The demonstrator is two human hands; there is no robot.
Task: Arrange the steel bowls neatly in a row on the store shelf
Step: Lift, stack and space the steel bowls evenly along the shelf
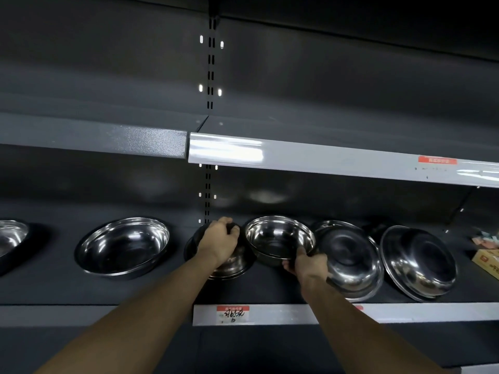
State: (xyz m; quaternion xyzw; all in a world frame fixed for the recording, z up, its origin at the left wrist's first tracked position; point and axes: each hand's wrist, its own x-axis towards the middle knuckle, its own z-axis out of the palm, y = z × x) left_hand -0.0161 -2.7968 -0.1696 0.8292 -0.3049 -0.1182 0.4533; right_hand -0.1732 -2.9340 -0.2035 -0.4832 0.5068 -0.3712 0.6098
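Head view: 6 empty steel bowls on shelf.

The left hand covers most of the bowl beneath it; only its lower rim and a dark arc of its far edge show. The right hand hides the near rim of the raised bowl, and its fingertips are out of sight under the bowl's wall. The leftmost bowl is cut by the left edge. At the right edge a cardboard box is cropped, its print unreadable. The handwriting on the price tag is too small to read, and the red label is blurred.
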